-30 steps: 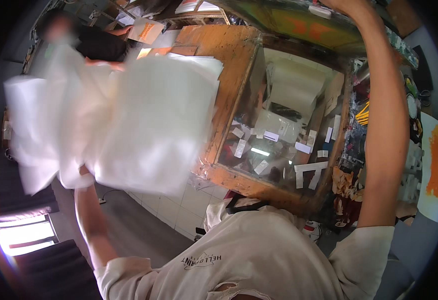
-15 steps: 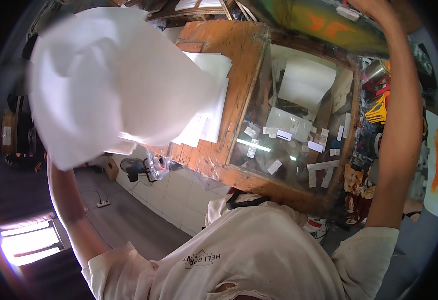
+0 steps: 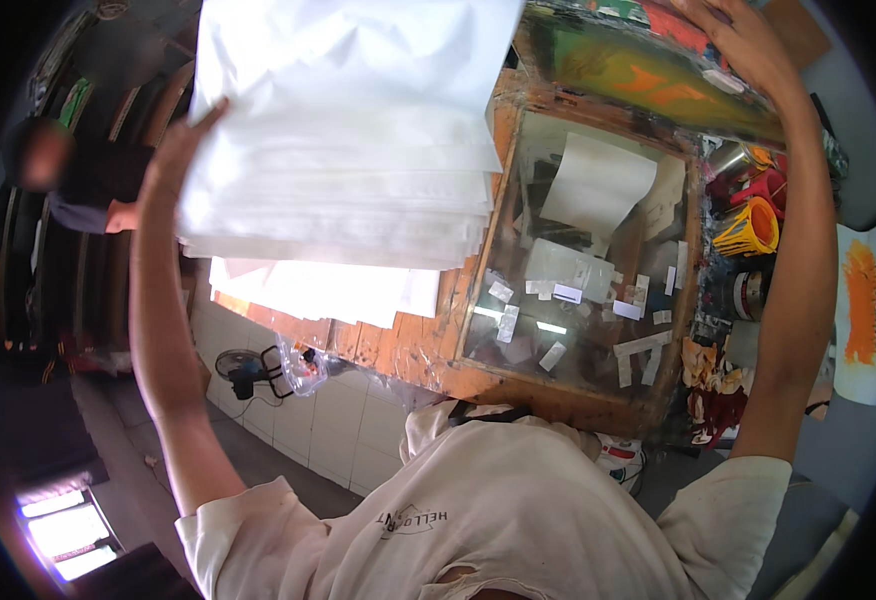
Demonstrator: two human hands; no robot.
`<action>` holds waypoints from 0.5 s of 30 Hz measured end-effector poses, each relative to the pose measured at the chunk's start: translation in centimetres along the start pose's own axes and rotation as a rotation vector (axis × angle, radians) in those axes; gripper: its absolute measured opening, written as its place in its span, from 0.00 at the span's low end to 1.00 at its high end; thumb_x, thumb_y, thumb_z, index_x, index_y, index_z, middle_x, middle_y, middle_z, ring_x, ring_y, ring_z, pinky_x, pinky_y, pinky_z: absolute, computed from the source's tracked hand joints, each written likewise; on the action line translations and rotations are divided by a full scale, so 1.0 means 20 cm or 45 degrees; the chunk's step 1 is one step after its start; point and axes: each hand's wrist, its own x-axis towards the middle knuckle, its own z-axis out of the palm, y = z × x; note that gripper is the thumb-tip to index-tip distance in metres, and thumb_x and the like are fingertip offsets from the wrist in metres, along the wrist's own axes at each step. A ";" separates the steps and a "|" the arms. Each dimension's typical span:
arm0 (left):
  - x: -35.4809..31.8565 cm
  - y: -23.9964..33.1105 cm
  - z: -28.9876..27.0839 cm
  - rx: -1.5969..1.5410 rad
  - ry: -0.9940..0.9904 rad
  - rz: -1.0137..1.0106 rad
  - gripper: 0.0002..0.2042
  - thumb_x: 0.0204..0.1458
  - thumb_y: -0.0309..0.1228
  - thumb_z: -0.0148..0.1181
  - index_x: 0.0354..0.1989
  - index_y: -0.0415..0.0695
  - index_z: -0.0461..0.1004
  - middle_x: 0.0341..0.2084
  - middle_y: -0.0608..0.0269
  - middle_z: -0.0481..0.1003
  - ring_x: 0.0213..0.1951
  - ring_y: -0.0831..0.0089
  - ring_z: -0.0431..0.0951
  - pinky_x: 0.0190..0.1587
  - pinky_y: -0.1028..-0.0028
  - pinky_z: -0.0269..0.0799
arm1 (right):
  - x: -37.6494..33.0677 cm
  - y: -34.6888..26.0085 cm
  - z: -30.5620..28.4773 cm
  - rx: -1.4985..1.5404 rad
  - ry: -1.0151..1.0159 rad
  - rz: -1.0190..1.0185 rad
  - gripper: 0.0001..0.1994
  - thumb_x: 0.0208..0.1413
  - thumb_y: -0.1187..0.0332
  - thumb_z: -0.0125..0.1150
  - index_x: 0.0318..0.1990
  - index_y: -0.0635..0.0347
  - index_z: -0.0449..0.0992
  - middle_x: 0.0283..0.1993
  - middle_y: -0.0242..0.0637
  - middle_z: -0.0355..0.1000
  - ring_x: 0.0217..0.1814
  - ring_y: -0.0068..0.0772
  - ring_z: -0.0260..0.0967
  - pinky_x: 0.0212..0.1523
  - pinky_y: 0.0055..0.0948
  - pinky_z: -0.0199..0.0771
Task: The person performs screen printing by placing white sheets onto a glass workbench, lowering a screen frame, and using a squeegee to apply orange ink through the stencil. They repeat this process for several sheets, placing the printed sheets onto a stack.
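Note:
At the upper left, my left hand [image 3: 180, 148] has a digit over the left edge of a wavy white sheet [image 3: 358, 60]; its other fingers are mostly hidden, and it appears closed on the sheet. Below that sheet lies a thick stack of white sheets [image 3: 338, 215], fanned at the near edge. At the upper right my right hand [image 3: 743, 40] is closed on the rim of a tilted screen-printing frame [image 3: 648, 80], whose mesh is stained green, yellow and orange. The frame stands raised above a glass-topped wooden printing table [image 3: 508, 378].
A white sheet [image 3: 598, 185] and several tape pieces [image 3: 553, 355] show at the glass. To the right sit a yellow paint-smeared cup [image 3: 755, 228] and an orange-smeared sheet [image 3: 863, 300]. A fan [image 3: 243, 370] stands below the table. Another person [image 3: 98, 200] is at the far left.
The white sheet in my left hand has swung from the left up and rightward over the stack. My right hand stays at the frame, now showing more fully. Another person has come into view.

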 end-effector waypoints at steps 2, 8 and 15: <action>0.08 -0.31 0.29 -0.072 -0.142 -0.059 0.33 0.57 0.52 0.65 0.63 0.39 0.73 0.49 0.50 0.79 0.49 0.64 0.79 0.53 0.68 0.74 | 0.04 0.03 0.05 0.048 0.016 0.015 0.21 0.68 0.53 0.56 0.33 0.64 0.75 0.22 0.38 0.72 0.22 0.31 0.72 0.29 0.35 0.72; 0.08 -0.95 1.20 0.233 -0.050 -0.238 0.38 0.54 0.58 0.66 0.61 0.36 0.71 0.55 0.42 0.75 0.56 0.51 0.76 0.56 0.59 0.72 | 0.14 0.46 0.07 -0.033 0.145 -0.077 0.33 0.63 0.39 0.56 0.62 0.60 0.76 0.52 0.40 0.79 0.53 0.35 0.75 0.59 0.32 0.69; -0.53 -0.55 1.50 -0.111 0.059 0.260 0.32 0.49 0.55 0.71 0.52 0.42 0.73 0.51 0.48 0.74 0.50 0.51 0.77 0.49 0.52 0.74 | 0.06 0.44 0.10 -0.014 0.075 0.033 0.32 0.65 0.44 0.58 0.63 0.64 0.75 0.60 0.41 0.75 0.62 0.28 0.69 0.66 0.28 0.62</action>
